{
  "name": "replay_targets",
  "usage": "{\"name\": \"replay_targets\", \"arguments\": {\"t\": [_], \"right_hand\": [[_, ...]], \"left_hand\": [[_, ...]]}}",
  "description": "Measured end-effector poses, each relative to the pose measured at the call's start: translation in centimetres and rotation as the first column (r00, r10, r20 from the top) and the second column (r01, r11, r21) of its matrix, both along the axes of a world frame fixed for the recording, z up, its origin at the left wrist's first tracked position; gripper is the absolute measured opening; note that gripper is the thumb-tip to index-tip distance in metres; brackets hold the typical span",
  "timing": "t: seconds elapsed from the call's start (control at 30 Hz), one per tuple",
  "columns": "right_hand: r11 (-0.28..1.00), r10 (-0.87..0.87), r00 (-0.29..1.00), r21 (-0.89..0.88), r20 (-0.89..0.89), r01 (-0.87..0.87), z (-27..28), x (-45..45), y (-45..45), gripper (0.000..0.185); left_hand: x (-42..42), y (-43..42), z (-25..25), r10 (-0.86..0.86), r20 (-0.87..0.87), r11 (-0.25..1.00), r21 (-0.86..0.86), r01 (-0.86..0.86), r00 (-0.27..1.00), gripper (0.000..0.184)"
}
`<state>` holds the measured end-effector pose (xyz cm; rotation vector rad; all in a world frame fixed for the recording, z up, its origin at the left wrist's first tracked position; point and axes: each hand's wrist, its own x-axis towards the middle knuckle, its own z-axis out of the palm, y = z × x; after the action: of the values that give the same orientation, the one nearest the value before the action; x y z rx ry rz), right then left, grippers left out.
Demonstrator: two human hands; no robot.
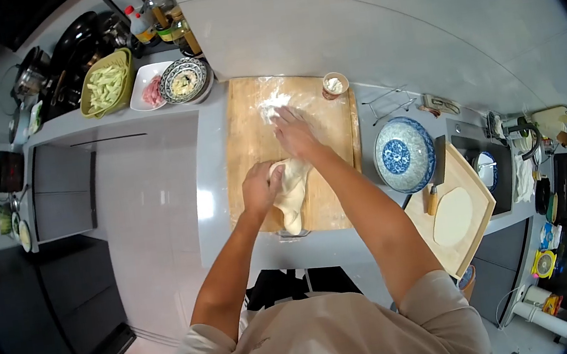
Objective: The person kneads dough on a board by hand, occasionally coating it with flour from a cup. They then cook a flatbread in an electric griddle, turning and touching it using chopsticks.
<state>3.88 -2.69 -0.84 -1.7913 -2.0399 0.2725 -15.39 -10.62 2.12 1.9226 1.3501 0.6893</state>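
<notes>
A pale piece of dough [290,194] lies folded and stretched near the front of the floured wooden board [243,132], one end hanging toward the board's near edge. My left hand [261,188] is closed on the dough's left side, thumb over the top. Further back, my right hand [294,134] lies palm down with fingers stretched out, holding nothing. Its fingertips reach the white patch of flour [276,102]. At the back right corner of the board stands a small cup of flour [334,86].
Right of the board are a blue-and-white plate [405,155], a cleaver [440,160] and a wooden tray [482,206] bearing a flat dough round [452,216]. Back left stand a patterned bowl [198,71], a white dish of meat [153,92] and a green basket [122,59] of cut vegetables.
</notes>
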Motion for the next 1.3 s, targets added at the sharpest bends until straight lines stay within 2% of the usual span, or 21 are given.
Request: {"name": "replay_targets", "arguments": {"t": [0.03, 0.13, 0.2, 0.23, 0.27, 0.37, 0.47, 0.57, 0.6, 0.67, 0.7, 0.77, 0.8, 0.87, 0.9, 0.97, 1.03, 1.17, 1.3], "right_hand": [[0.993, 0.002, 0.994, 0.12, 0.11, -0.015, -0.7, -0.7, 0.9, 0.04], [0.992, 0.024, 0.981, -0.129, 0.191, 0.001, -1.3, -1.7, 0.1, 0.048], [0.882, 0.334, 0.933, -0.392, 0.13, -0.262, -0.2, -1.6, -1.0, 0.051], [0.772, 0.477, 0.876, -0.509, 0.069, -0.381, 1.4, -1.6, -1.8, 0.053], [0.774, 0.514, 0.836, -0.523, 0.192, -0.356, 3.2, -0.9, -2.7, 0.057], [0.888, 0.197, 0.941, -0.457, 0.276, -0.051, 2.2, 2.8, -4.4, 0.058], [0.914, 0.218, 0.833, -0.405, 0.508, 0.008, -4.1, 4.2, -4.1, 0.059], [0.817, 0.506, 0.802, -0.474, 0.318, -0.328, -1.7, 0.0, -3.2, 0.059], [0.859, 0.405, 0.908, -0.383, 0.105, -0.339, 0.0, -0.6, -4.5, 0.05], [0.771, 0.203, 0.975, -0.599, -0.093, -0.217, 5.9, -1.7, -6.1, 0.042], [0.699, 0.083, 0.983, -0.694, -0.161, -0.173, 7.7, -1.9, -6.6, 0.04], [0.876, -0.019, 0.976, -0.474, -0.219, -0.09, 5.3, -2.4, -10.8, 0.033], [0.937, -0.063, 0.964, -0.349, -0.258, -0.033, 3.9, -2.6, -13.0, 0.03], [0.993, -0.111, 0.967, -0.062, -0.23, 0.099, 2.5, -4.1, -16.1, 0.028], [0.984, -0.136, 0.966, 0.08, -0.221, 0.157, 1.8, -4.8, -17.3, 0.027], [0.975, -0.203, 0.969, 0.06, -0.138, 0.212, 0.9, -5.7, -17.9, 0.031], [0.972, -0.228, 0.973, 0.058, -0.025, 0.229, 0.3, -6.1, -17.7, 0.035], [0.969, -0.246, 0.969, -0.009, -0.031, 0.246, 0.1, -5.4, -14.7, 0.035], [0.947, -0.302, 0.952, -0.103, 0.043, 0.305, -0.2, -4.9, -10.4, 0.035]], "left_hand": [[0.0, -0.4, 0.0, 0.018, 0.009, 0.998, 0.062, -0.019, 1.0, 0.039], [-0.4, -1.5, -0.2, -0.013, 0.015, 0.995, 0.099, 0.012, 1.0, 0.034], [-0.6, -1.7, -0.1, -0.046, 0.02, 0.985, 0.168, 0.042, 0.999, 0.033], [-0.8, -2.3, -0.1, -0.064, 0.015, 0.978, 0.199, 0.06, 0.998, 0.033], [-0.9, -3.2, -0.1, -0.087, 0.008, 0.971, 0.226, 0.083, 0.996, 0.033], [-1.3, -4.1, 0.0, -0.079, 0.004, 0.958, 0.277, 0.075, 0.997, 0.033], [-1.3, -5.0, -0.2, -0.049, 0.024, 0.951, 0.307, 0.04, 0.999, 0.032], [-1.3, -5.2, 0.5, -0.088, 0.043, 0.95, 0.305, 0.071, 0.995, 0.029], [-1.3, -5.0, 0.4, -0.064, 0.066, 0.961, 0.274, 0.044, 0.996, 0.028], [-1.3, -5.2, -0.2, -0.017, 0.118, 0.981, 0.192, -0.006, 0.993, 0.026], [-1.0, -5.1, -0.2, 0.029, 0.062, 0.992, 0.123, -0.036, 0.998, 0.027], [-0.1, -5.3, 0.1, 0.108, -0.062, 0.994, -0.018, -0.109, 0.992, 0.031], [0.4, -5.4, 0.0, 0.141, -0.058, 0.989, 0.044, -0.138, 0.988, 0.03], [1.3, -6.0, -0.8, 0.206, -0.045, 0.967, 0.165, -0.196, 0.978, 0.03], [1.2, -6.2, -1.1, 0.189, -0.048, 0.957, 0.232, -0.173, 0.981, 0.031], [0.7, -6.2, -1.8, 0.157, -0.06, 0.922, 0.367, -0.124, 0.986, 0.034], [0.2, -5.9, -2.7, 0.146, -0.103, 0.934, 0.342, -0.103, 0.984, 0.035], [0.6, -2.8, -3.0, 0.106, -0.196, 0.947, 0.318, -0.039, 0.975, 0.034], [1.6, 1.3, -2.8, 0.106, -0.271, 0.955, 0.294, -0.023, 0.957, 0.025]]}}
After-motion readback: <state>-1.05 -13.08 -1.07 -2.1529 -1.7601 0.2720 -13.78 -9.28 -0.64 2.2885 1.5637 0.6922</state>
